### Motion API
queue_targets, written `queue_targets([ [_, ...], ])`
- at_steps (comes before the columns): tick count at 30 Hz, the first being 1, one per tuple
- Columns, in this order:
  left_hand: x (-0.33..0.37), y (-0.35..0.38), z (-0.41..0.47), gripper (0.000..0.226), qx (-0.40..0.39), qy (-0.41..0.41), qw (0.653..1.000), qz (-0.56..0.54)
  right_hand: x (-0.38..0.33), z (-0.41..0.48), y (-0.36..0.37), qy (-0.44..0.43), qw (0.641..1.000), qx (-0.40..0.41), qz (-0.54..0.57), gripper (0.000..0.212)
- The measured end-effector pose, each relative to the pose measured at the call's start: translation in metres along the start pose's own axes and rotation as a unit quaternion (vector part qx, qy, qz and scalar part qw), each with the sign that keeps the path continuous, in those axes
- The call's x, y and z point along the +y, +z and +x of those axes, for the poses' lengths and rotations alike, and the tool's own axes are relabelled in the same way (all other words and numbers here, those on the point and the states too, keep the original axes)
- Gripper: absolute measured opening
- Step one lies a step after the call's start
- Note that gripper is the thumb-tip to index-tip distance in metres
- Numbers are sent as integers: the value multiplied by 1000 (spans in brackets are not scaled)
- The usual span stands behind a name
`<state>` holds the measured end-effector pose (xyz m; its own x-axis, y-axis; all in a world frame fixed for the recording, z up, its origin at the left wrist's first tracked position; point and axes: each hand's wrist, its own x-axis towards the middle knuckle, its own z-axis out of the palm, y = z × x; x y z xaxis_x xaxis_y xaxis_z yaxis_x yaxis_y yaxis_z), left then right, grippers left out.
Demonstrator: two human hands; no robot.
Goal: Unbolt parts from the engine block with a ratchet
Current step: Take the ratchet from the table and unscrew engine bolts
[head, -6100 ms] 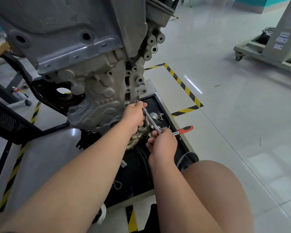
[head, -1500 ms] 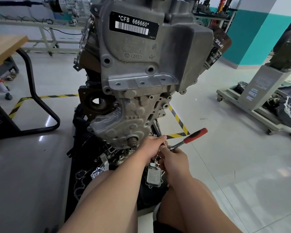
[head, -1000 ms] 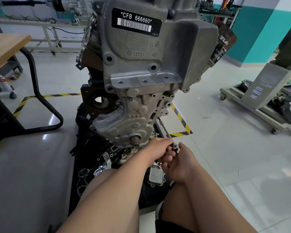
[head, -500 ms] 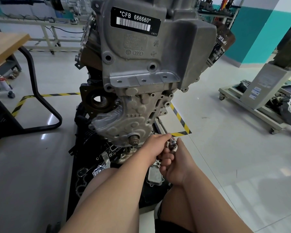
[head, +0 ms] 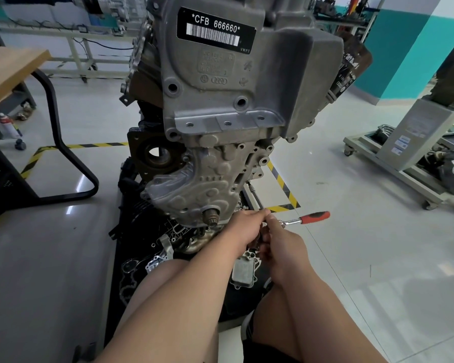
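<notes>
Pale workshop floor [head: 351, 258] fills my feed, with a wooden table [head: 8, 72] at far left and hazard tape [head: 95, 145] running toward the middle. The engine block [head: 233, 113] stands upright at centre on a black mat [head: 121, 258], with loose removed parts lying at its foot.

Just under the block's lower right corner, the left hand [head: 243, 227] has its fingers curled round the bottom end of the extension bar [head: 254, 196]. The bar slants up from there to the block's right edge. The right hand [head: 281, 244] is touching it, fingers closed on the ratchet [head: 303, 219] at its head. Exactly how the fingertips sit is hidden from me.

What changed: half a second ago I could see only the chrome head between the hands, with the red grip out of sight. Now the grip juts out to the right, free of both hands, much as it did a second and a half back. I read that as one full back-and-forth stroke, so a bolt on that right flank is being wound out, not yet freed. Off to the right, a wheeled stand [head: 404, 153] sits well apart.
</notes>
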<state>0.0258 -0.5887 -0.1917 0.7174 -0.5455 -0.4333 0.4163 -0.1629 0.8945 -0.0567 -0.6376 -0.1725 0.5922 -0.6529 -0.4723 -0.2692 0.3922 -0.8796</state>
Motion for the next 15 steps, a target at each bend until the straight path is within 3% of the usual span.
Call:
queue_targets([
  [10,-1,2,1,28,6,-3,1000,-11,-1,-1,-1,-63,995,30,-74,35],
  [15,-1,-1,2,26,-2,1,1000,-16,-1,0,0,-32,996,31,-72,44],
])
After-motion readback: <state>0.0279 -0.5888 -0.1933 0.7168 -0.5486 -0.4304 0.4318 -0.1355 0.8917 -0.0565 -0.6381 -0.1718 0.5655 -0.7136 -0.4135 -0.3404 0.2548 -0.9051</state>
